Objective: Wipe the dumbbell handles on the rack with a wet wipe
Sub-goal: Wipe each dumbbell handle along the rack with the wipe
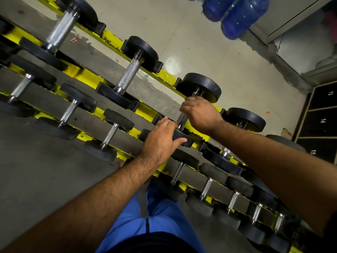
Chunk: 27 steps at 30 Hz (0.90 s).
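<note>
- Nearest, at the bottom edge, blue trousers [160,214] with a grey strap hanging down them fill the space between two bare forearms that reach up toward the rack.
- Below and to the left lies dark grey matte flooring [36,170], dull and slightly scuffed.
- Just beyond, the yellow-painted metal rack [145,111] runs diagonally from upper left to lower right, in tiers; its paint is chipped and marked black in places.
- On the lower tiers rest rows of small dumbbells with black round heads and short chrome handles [111,133], spaced along the rails.
- The left hand [161,137] lies with relaxed fingers over the near black head [184,138] of one top-tier dumbbell, thumb along its edge.
- The right hand [199,113] is curled round the chrome handle [182,118] of that same dumbbell, near its far black head [202,86]; whether a wet wipe is under the fingers cannot be told.
- Further along the top tier sit larger dumbbells with knurled steel handles [128,74].
- Behind the rack stretches pale grey glossy floor [209,52], stained near the rail, with a round light reflection and a few small red scraps.
- At the right edge stands a dark cabinet of lockers with white numbers 13, 14 and 15 [322,121].
- Farthest off, blue translucent plastic water jugs [240,17] lie beside a grey wall and a rough concrete skirting.
</note>
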### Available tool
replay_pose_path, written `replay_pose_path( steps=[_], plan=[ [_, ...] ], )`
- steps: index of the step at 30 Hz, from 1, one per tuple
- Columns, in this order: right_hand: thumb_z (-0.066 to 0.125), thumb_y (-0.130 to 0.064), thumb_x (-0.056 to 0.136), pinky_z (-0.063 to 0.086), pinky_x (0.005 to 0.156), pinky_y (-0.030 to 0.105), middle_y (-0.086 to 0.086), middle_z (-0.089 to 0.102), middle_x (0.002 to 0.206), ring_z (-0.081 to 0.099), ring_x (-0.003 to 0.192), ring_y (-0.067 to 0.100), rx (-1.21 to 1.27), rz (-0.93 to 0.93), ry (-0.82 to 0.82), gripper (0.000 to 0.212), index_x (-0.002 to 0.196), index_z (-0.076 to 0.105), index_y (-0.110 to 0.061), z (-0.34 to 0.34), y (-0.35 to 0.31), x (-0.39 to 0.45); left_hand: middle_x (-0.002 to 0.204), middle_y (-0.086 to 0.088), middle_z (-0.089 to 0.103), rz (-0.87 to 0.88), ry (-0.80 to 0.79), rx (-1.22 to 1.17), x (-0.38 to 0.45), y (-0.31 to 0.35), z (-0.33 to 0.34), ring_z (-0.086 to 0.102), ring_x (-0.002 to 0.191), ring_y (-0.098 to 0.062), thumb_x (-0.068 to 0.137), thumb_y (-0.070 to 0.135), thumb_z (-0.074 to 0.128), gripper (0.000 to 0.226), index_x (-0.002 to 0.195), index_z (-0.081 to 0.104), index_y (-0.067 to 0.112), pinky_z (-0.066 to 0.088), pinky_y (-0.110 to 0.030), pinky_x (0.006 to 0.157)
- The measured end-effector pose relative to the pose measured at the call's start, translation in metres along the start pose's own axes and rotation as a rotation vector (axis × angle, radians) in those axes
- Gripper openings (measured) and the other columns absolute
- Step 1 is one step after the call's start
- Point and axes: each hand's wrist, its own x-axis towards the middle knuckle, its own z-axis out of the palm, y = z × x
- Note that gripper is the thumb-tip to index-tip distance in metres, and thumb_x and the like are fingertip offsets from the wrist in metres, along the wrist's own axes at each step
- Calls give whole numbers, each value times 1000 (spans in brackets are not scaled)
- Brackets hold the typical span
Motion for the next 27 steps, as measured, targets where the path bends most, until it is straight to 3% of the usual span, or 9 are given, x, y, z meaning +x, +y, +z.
replay_pose_path(
  steps=[2,4,7,9,12,17,20,24,27],
  plan=[
    [45,-24,92,40,107,43,3,70,114,59,113,24,37,-142,-68,35,114,71,-16,6,-14,-3,136,-5,52,6,14,-7,0,-1,1,41,137,-21,85,47,71,50,119,56,12,42,-34,104],
    [57,-20,92,40,109,42,3,69,120,60,116,23,101,-272,-102,29,118,69,-16,4,-14,-8,123,-1,54,1,37,-8,-2,1,1,52,118,-17,84,48,72,49,117,55,14,45,-26,85],
    [56,-10,92,41,109,43,6,70,119,60,118,26,32,-145,-4,30,118,70,-14,1,4,-4,114,2,54,0,59,-21,-3,1,1,55,97,-12,83,49,72,48,114,55,16,40,-21,72],
    [59,-10,89,42,108,44,8,71,115,61,116,29,-1,-117,16,29,115,72,-11,5,-4,-3,113,3,54,-2,64,-35,-2,-2,-1,55,94,-11,83,50,72,48,112,56,16,40,-22,71],
    [65,-14,87,46,105,42,9,71,117,63,114,28,18,-321,-18,30,116,71,-11,10,-13,-13,113,3,54,4,70,-21,-3,-2,-1,55,94,-12,82,50,73,47,111,56,16,39,-23,70],
    [46,-15,92,36,111,39,8,66,121,56,122,28,-136,32,26,34,119,67,-12,0,4,3,111,1,54,29,92,-11,-3,-1,4,56,94,-15,83,48,72,46,111,56,15,41,-24,71],
    [51,-19,93,40,106,38,3,68,114,59,114,23,-138,-117,-75,29,115,69,-17,2,-10,3,111,1,54,31,81,-8,-2,-1,3,56,95,-14,83,49,72,47,112,56,15,43,-24,72],
    [51,-13,91,37,111,41,9,65,126,53,127,28,-72,66,65,34,121,66,-11,0,4,-1,110,3,55,39,65,-33,0,-5,1,58,94,-16,83,50,72,46,110,56,16,53,-37,76],
    [53,-12,91,35,111,43,12,67,122,55,123,32,-29,-70,66,33,120,67,-6,8,-9,-9,112,2,55,26,40,-39,3,-11,-4,58,94,-16,83,50,72,47,112,57,16,53,-36,77]
  ],
)
